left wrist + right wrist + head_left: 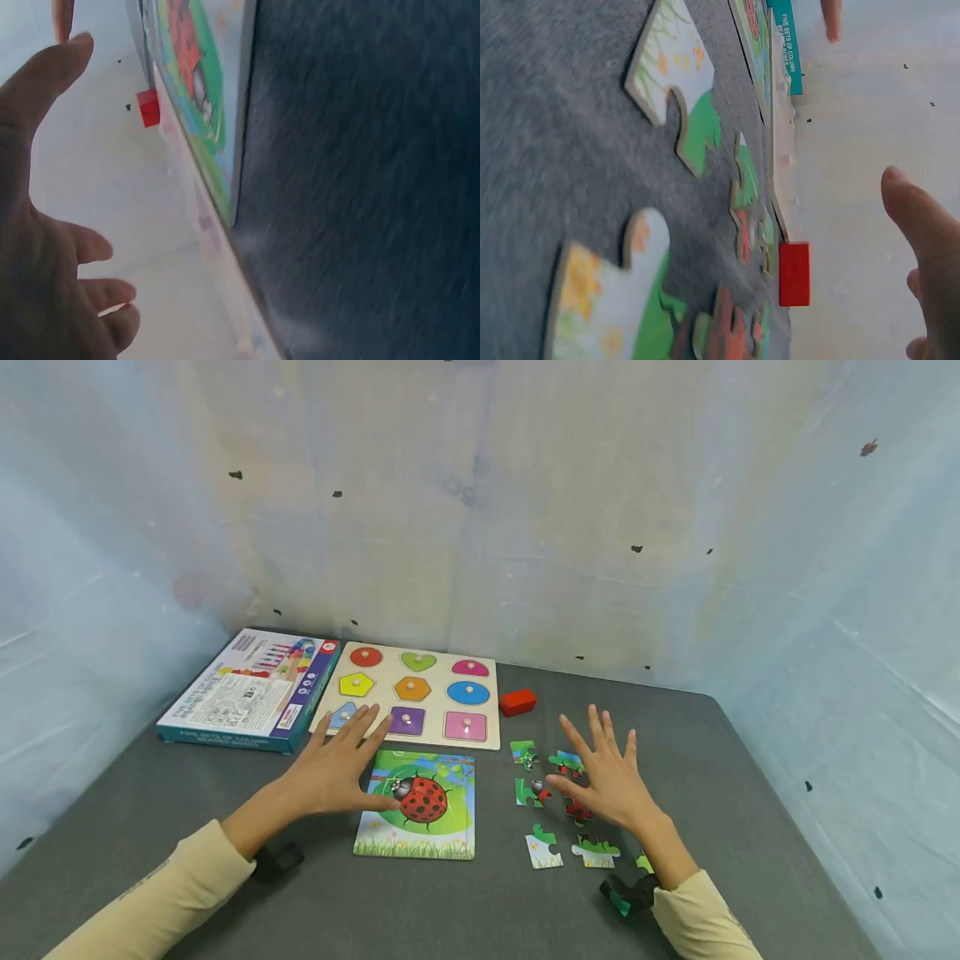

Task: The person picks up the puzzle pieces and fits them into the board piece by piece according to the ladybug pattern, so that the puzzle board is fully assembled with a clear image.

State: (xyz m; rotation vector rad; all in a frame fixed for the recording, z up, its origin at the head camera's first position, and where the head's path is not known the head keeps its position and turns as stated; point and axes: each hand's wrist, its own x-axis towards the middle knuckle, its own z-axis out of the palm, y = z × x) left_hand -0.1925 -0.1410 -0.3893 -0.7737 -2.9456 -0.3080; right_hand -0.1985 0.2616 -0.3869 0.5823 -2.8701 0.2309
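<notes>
My left hand (337, 774) is spread, its thumb over the left side of a ladybug picture board (424, 802) and its fingertips over the lower edge of a wooden shape-puzzle board (435, 742). Right of these, loose jigsaw pieces with parts of a ladybug picture lie on the table, among them a flowered corner piece (543, 847) and a grassy edge piece (596, 852). My right hand (611, 781) hovers over them with fingers spread, covering some in the head view. Neither hand holds anything. In the right wrist view the thumb (922, 214) is apart from the pieces.
A flat box (240, 693) with a printed top lies at the back left, beside the shape board. A small red block (517, 702) sits by that board's right edge. Pale sheeting (480, 527) hangs behind the grey table (480, 910) and along both sides.
</notes>
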